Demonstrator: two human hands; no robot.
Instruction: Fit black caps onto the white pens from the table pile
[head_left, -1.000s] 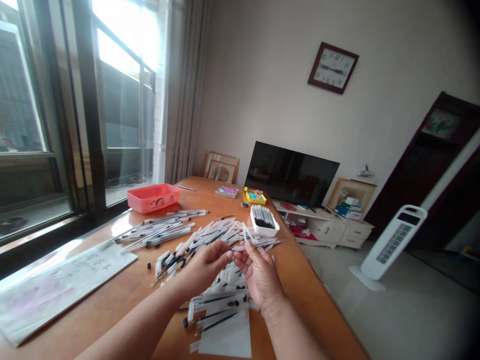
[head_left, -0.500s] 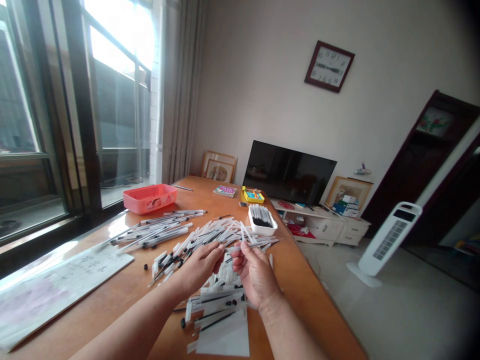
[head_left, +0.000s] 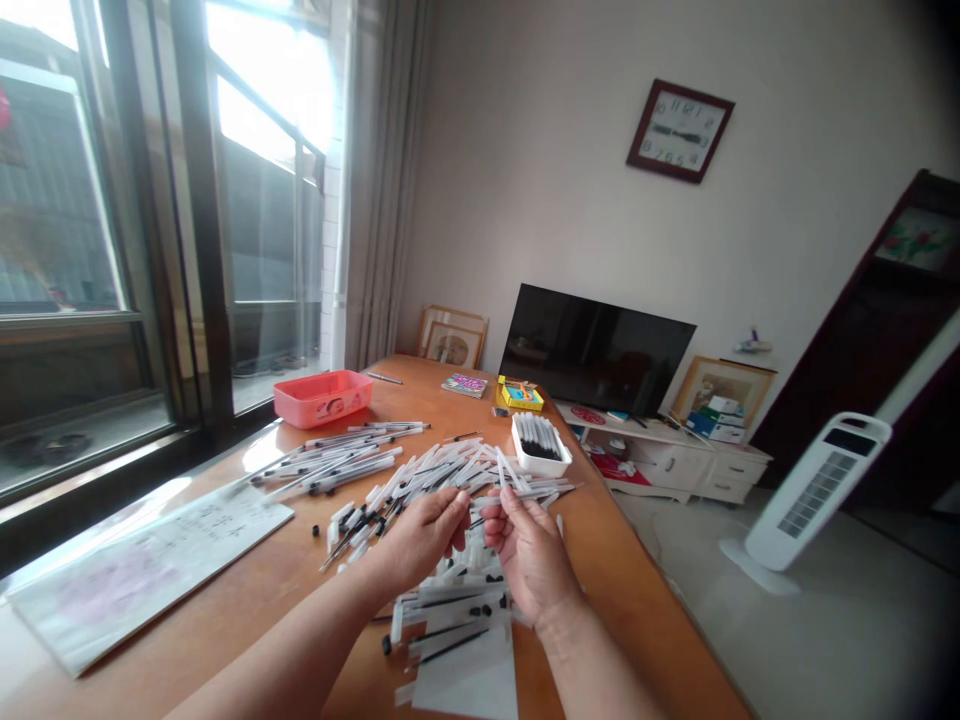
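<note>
My left hand [head_left: 426, 537] is closed in a pinch above the pen parts; whatever lies between its fingertips is hidden. Just right of it, fingers curled, my right hand [head_left: 534, 555] pinches a small whitish, translucent pen part [head_left: 491, 494], mostly covered by the fingers. A narrow gap separates the two hands. Around and beneath them spreads a heap of clear pen barrels [head_left: 442, 468], with black caps and thin refills mixed in. More barrels and black-tipped refills [head_left: 451, 648] lie nearer me on a white sheet [head_left: 480, 690].
A white tub [head_left: 541, 462] of upright black-ended pens stands beyond my right hand. Further left are a row of pens [head_left: 337, 462], a red plastic basket [head_left: 322, 402] and a large booklet [head_left: 165, 570]. A yellow box [head_left: 523, 400] sits near the table's far end.
The view has turned slightly left, so everything appears shifted right. My hands have parted a little; the pale tube that spanned between them now shows only at my right fingertips.
</note>
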